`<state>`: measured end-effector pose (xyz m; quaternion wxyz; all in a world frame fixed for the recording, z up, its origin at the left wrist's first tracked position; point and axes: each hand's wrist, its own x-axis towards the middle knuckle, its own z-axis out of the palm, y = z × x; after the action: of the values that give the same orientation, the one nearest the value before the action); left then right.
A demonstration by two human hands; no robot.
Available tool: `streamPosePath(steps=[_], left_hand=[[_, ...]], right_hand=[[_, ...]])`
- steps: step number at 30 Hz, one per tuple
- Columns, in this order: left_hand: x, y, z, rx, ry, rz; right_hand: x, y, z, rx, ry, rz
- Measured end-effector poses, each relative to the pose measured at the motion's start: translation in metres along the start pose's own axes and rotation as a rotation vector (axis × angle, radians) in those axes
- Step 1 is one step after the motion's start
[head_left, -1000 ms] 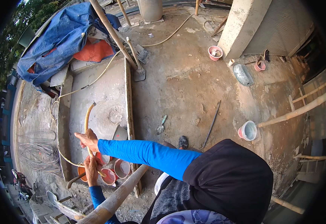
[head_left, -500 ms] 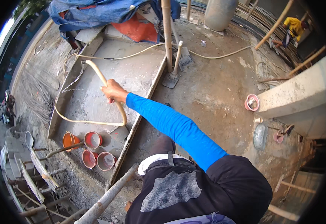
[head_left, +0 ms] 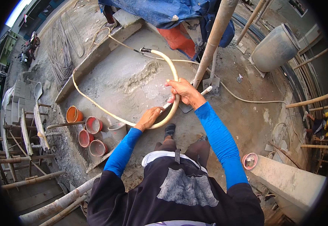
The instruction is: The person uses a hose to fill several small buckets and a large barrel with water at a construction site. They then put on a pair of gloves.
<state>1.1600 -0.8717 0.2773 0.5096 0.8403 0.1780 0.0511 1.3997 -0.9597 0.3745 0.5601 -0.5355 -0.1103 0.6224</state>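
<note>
From where I stand, a shallow concrete trough takes up the middle of the yard, with a ridge of wet-looking grey stuff on its floor. The person is just outside its near long wall, in a black top with bright blue sleeves. The right hand is curled around a thick, pale yellow hose at about that near wall. The left hand is closed over the same hose, closer to the trough's bucket end; its palm is hidden, so I can't tell how tightly it grips. Between the hands the hose bows outward, and its dark-tipped end reaches out above the trough's floor, towards the opposite long wall. From the left hand, more of it sweeps across the trough to that wall.

Inside one end of the trough stand an orange bucket, three reddish buckets and a grey bucket. A blue tarp is heaped at the trough's other end, with an orange-red sheet showing under it, and a stout pole rises beside that end. Farther past it I see a big grey barrel. Beyond the opposite wall lie loose coils of wire.
</note>
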Motion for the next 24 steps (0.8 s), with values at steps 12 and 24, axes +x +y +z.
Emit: streamPosePath(steps=[12, 24], left_hand=[[-0.033, 0.227, 0.164, -0.406, 0.008, -0.702], [0.076, 0.128, 0.097, -0.323, 0.543, -0.297]], right_hand=[[-0.021, 0.001, -0.087, 0.103, -0.32, 0.298], [0.059, -0.104, -0.097, 0.07, -0.204, -0.134]])
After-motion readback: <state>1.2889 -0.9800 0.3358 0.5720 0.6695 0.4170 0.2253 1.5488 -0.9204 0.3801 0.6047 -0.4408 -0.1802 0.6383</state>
